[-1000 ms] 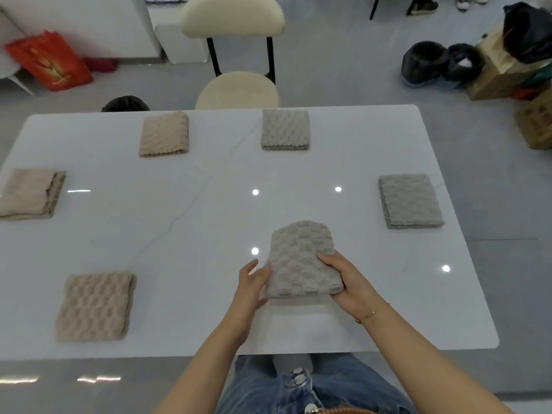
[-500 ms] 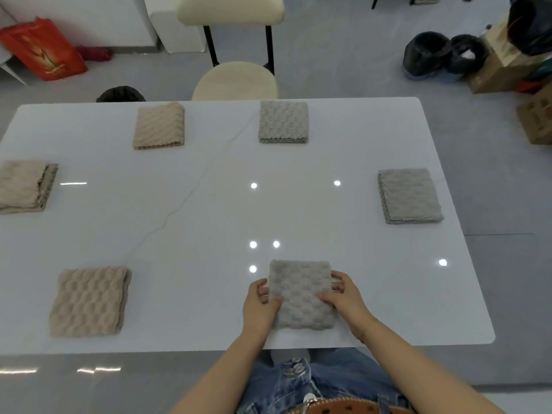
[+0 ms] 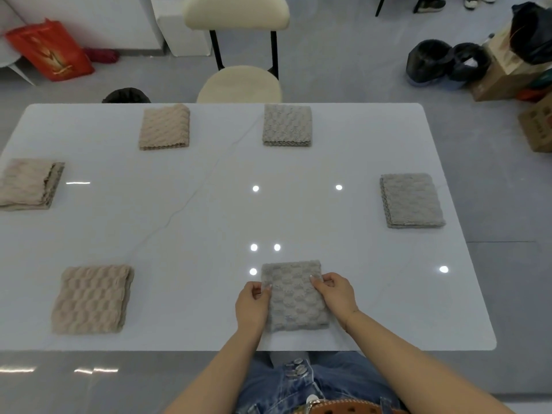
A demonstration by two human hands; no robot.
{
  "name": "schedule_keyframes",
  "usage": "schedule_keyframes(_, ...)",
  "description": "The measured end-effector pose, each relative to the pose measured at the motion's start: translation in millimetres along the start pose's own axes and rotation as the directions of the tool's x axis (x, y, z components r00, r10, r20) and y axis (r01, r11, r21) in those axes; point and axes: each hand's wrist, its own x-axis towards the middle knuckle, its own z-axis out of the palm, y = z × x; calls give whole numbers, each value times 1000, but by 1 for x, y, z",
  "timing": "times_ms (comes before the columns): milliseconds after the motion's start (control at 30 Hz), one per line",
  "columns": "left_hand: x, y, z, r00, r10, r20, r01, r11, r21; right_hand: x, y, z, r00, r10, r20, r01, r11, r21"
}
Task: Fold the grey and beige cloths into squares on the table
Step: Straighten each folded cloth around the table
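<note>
Near the front edge of the worktop [image 3: 209, 222] lay the folded grey cloth [image 3: 294, 297], flat and squared. It looked soft, thick and light, likely to spring open unless pinched through all layers at the side edges. Left hand [image 3: 252, 304] and right hand [image 3: 336, 292] each gripped a side edge, fingers curled narrowly, thumbs on top.

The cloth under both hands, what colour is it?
Grey, with a bumpy checked texture, clearest in the head view: the cloth.
</note>
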Motion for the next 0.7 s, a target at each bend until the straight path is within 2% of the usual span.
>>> schedule_keyframes(200,5,1,-4,999,-3,-39,3,1000,12,0,-5,3,999,-36,-41,30,991,-133)
schedule_keyframes(333,11,12,-6,979,204,-9,-200,968,151,-6,-7,0,996,-84,-11,82,986,-145)
schedule_keyframes(400,18,18,-4,944,315,98,-330,898,290,-6,-7,-3,993,-119,-8,118,986,-117)
schedule_keyframes(467,25,21,-2,911,364,192,-411,821,395,-5,-6,-5,987,-162,-16,159,980,-116)
schedule_keyframes(600,32,20,-3,921,353,163,-389,832,395,1,-7,-7,960,-277,27,277,941,-193)
schedule_keyframes(700,35,21,-4,921,359,151,-389,833,393,9,-13,-8,946,-312,87,324,909,-262)
